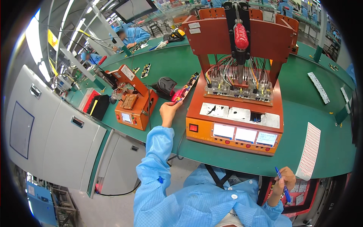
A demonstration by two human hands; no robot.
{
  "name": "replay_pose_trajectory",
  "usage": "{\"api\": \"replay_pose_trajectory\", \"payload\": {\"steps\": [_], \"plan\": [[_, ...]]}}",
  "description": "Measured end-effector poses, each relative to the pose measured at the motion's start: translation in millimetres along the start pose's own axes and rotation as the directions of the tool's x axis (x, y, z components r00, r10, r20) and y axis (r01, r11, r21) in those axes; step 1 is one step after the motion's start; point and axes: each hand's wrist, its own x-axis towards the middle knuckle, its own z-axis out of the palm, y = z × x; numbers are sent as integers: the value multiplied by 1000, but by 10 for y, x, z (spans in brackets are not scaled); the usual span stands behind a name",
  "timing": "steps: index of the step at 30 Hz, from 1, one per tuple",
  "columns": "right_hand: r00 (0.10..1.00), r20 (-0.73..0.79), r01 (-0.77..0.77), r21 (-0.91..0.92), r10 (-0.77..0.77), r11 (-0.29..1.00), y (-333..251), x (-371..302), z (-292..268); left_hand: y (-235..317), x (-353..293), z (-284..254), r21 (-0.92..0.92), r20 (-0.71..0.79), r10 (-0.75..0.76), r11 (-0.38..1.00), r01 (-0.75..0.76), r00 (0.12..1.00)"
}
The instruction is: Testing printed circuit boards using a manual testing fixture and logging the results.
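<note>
My left hand (170, 113) reaches forward between the two test fixtures, its fingers closed on the near end of a long, narrow circuit board (190, 85) with colourful parts. The board slants away beside the large red-brown fixture (194, 108), which has small screens, many wires and a red-handled clamp (241, 36). Just left of the board rests a black handheld scanner (165, 85). At the table's front edge, my right hand (285, 179) is wrapped round a blue pen (288, 196). To its right lies a white sheet of small red-marked stickers (309, 149).
A smaller orange fixture (141, 113) stands on the left, beside a black bin (99, 107). At the right lies a white board strip (318, 88). Farther back are a yellow-black scanner (177, 35) and a co-worker (136, 36) in blue. A red tray (314, 191) sits below the table edge.
</note>
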Motion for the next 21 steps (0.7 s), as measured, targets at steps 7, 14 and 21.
{"api": "replay_pose_trajectory", "payload": {"steps": [7,14,21], "plan": [[1000,1,19,-6,-19,1000,-28,-7,-47,158,155,134,-63,33,-69,995,71,997],[997,-71,-21,-9,21,1000,30,-119,-107,60,251,203,-199,40,-69,977,76,997],[998,-53,-26,-21,25,999,15,-93,-116,-49,433,208,-648,294,-203,676,351,934]]}}
